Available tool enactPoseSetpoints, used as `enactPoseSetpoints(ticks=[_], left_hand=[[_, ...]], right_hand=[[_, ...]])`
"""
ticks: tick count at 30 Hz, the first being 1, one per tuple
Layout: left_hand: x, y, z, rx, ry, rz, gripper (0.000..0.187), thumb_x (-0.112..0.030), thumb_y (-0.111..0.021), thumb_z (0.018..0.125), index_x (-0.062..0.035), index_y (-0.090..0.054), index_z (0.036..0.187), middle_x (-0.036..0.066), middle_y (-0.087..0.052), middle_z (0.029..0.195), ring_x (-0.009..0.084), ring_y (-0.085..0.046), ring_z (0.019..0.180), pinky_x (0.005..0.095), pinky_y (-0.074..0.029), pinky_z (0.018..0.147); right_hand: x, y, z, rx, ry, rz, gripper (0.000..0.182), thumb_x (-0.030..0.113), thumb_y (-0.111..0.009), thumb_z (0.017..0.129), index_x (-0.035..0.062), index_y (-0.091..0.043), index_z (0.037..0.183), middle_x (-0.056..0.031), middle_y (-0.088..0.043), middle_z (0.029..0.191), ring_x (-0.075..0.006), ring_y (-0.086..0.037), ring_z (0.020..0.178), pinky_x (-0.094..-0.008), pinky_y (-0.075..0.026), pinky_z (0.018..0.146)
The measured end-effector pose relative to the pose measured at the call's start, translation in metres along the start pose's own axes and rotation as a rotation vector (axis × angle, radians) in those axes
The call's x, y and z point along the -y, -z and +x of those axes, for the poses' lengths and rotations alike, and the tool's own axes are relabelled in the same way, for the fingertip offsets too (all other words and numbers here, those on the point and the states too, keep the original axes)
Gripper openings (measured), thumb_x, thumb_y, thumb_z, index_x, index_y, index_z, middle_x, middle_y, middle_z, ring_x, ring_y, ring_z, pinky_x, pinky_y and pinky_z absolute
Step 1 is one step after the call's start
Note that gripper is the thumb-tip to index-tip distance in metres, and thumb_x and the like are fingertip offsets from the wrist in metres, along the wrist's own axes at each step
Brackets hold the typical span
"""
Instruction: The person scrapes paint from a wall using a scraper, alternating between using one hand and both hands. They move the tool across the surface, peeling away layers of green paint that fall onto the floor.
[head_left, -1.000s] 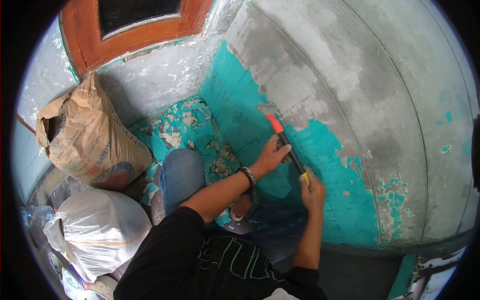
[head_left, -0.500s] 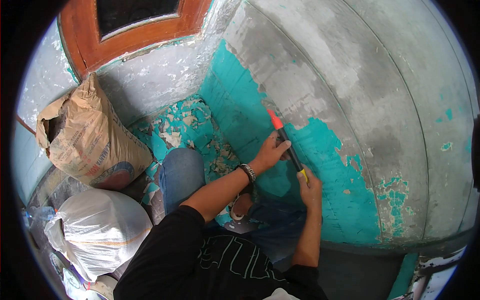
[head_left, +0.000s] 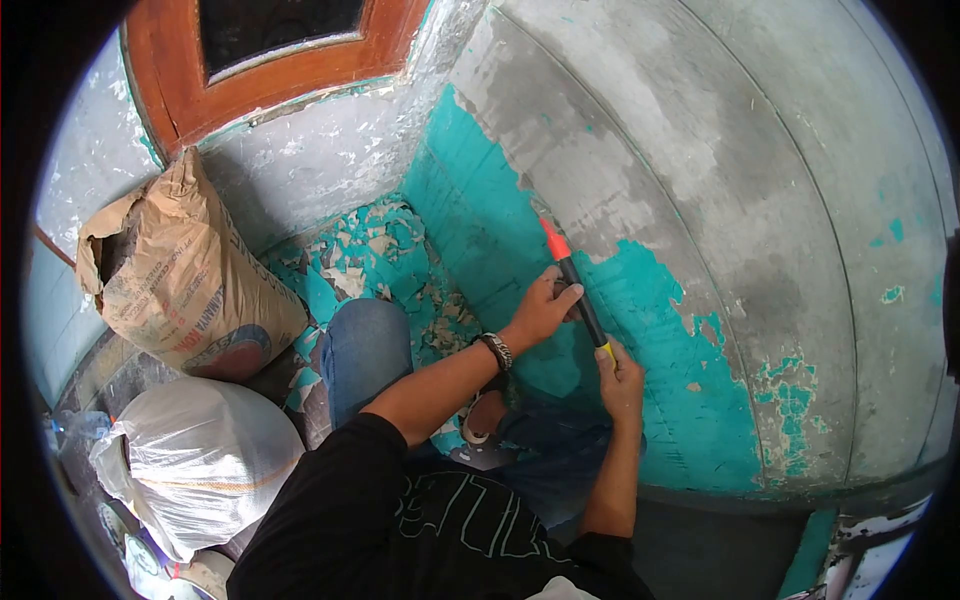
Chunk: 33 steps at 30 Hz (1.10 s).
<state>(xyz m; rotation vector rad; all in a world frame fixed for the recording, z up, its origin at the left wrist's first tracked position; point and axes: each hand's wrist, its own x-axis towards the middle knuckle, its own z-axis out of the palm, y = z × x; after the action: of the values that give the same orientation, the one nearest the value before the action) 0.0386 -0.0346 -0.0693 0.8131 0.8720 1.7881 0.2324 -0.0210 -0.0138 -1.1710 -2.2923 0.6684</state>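
Both hands grip a long scraper [head_left: 585,300] with a red head, a black shaft and a yellow end. My left hand [head_left: 545,305] is closed around the shaft just below the red head. Lower down, my right hand [head_left: 621,378] is wrapped about the yellow end. The red tip lies against the wall, or very close to it, at the ragged border between turquoise paint [head_left: 480,230] and bare grey plaster [head_left: 590,190]. The exact contact of its edge is too small to make out.
Peeled paint flakes [head_left: 375,245] cover the floor in the corner by my knee. A torn brown paper sack [head_left: 200,280] and a white plastic sack [head_left: 210,450] stand at the left. Above the corner is a wooden frame [head_left: 290,85] with dark glass.
The view has shifted very slightly. Both hands keep the same hold on the scraper, and its red head has tilted a little at the paint border.
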Motion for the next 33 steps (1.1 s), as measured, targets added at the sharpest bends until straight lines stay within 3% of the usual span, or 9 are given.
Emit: enactPoseSetpoints(ticks=[2, 4, 7, 14, 16, 20, 28, 33], left_hand=[[0.0, 0.001, 0.001, -0.003, 0.003, 0.016, 0.026, -0.027, -0.056, 0.095, -0.005, -0.046, 0.105, 0.009, -0.066, 0.087, 0.015, -0.065, 0.071, 0.0285, -0.052, 0.063], [0.004, 0.003, 0.004, -0.022, 0.007, 0.013, 0.025, -0.026, -0.055, 0.095, -0.0048, -0.046, 0.106, 0.009, -0.066, 0.086, 0.0152, -0.065, 0.071, 0.0284, -0.052, 0.062], [0.008, 0.005, 0.008, -0.056, 0.003, -0.022, 0.024, -0.025, -0.053, 0.096, -0.0044, -0.046, 0.106, 0.009, -0.065, 0.087, 0.0153, -0.065, 0.072, 0.0282, -0.053, 0.062], [0.006, 0.027, 0.026, -0.151, -0.006, 0.035, 0.02, -0.022, -0.049, 0.097, -0.0038, -0.046, 0.105, 0.008, -0.066, 0.089, 0.0158, -0.066, 0.074, 0.0287, -0.053, 0.062], [0.006, 0.031, 0.026, -0.201, 0.005, -0.053, 0.019, -0.022, -0.048, 0.098, -0.0036, -0.046, 0.104, 0.009, -0.065, 0.089, 0.0164, -0.066, 0.074, 0.0293, -0.054, 0.061], [0.011, 0.022, 0.016, -0.186, 0.0, -0.063, 0.021, -0.023, -0.046, 0.098, -0.0038, -0.046, 0.104, 0.01, -0.065, 0.089, 0.0173, -0.066, 0.072, 0.03, -0.054, 0.061], [0.006, 0.004, -0.001, -0.152, 0.061, -0.179, 0.021, -0.024, -0.044, 0.097, -0.0039, -0.046, 0.103, 0.01, -0.062, 0.083, 0.0195, -0.065, 0.068, 0.0319, -0.055, 0.061], [0.008, 0.015, 0.012, -0.183, 0.049, -0.242, 0.023, -0.026, -0.044, 0.097, -0.0046, -0.047, 0.104, 0.01, -0.061, 0.083, 0.0191, -0.064, 0.068, 0.0316, -0.055, 0.061]], right_hand=[[0.006, 0.001, 0.002, -0.016, 0.015, -0.056, 0.034, 0.027, -0.058, 0.094, 0.0027, -0.063, 0.118, -0.0009, -0.053, 0.066, -0.0097, -0.047, 0.058, -0.0263, -0.039, 0.055], [0.011, 0.001, 0.004, -0.019, 0.036, -0.185, 0.037, 0.029, -0.058, 0.092, 0.0034, -0.063, 0.118, -0.0191, -0.067, 0.083, -0.0302, -0.065, 0.072, -0.0381, -0.049, 0.066], [0.008, -0.007, 0.01, -0.067, 0.089, -0.23, 0.036, 0.029, -0.058, 0.091, 0.0047, -0.063, 0.118, -0.0216, -0.067, 0.09, -0.0354, -0.066, 0.079, -0.0417, -0.05, 0.069], [0.022, -0.028, 0.036, -0.007, 0.076, -0.222, 0.036, 0.03, -0.058, 0.091, 0.0078, -0.064, 0.118, -0.0199, -0.068, 0.094, -0.0359, -0.066, 0.081, -0.0428, -0.05, 0.07], [0.027, -0.03, 0.038, -0.056, 0.18, -0.297, 0.036, 0.031, -0.059, 0.09, 0.0099, -0.064, 0.119, -0.0177, -0.068, 0.094, -0.0356, -0.066, 0.08, -0.0425, -0.051, 0.07], [0.028, -0.02, 0.022, -0.065, 0.198, -0.389, 0.037, 0.031, -0.06, 0.09, 0.0113, -0.063, 0.12, -0.0159, -0.068, 0.096, -0.0338, -0.066, 0.08, -0.0417, -0.051, 0.068], [0.055, 0.005, 0.007, -0.042, 0.135, -0.531, 0.037, 0.029, -0.063, 0.087, 0.014, -0.063, 0.121, -0.012, -0.065, 0.081, -0.0324, -0.064, 0.07, -0.043, -0.049, 0.06], [0.073, 0.002, 0.024, -0.003, 0.158, -0.607, 0.039, 0.03, -0.063, 0.087, 0.0138, -0.062, 0.122, -0.0134, -0.066, 0.083, -0.0333, -0.065, 0.072, -0.0435, -0.05, 0.061]])
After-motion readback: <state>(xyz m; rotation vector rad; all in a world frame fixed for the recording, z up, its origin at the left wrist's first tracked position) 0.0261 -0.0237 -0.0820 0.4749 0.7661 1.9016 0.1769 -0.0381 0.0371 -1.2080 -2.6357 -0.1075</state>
